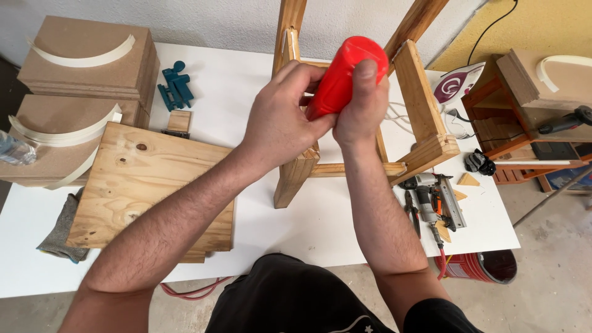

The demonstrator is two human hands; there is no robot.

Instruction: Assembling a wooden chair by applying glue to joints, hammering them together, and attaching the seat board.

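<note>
Fingers (290, 77) of both hands wrap red bottle (345, 71).

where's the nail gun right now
In the head view, the grey nail gun lies on the white table, right of the wooden frame, beside pliers.

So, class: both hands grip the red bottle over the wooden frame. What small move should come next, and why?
Probably tip the red bottle down toward the wooden frame. The left hand and right hand hold it right over the joint; its lower end is hidden.
</note>
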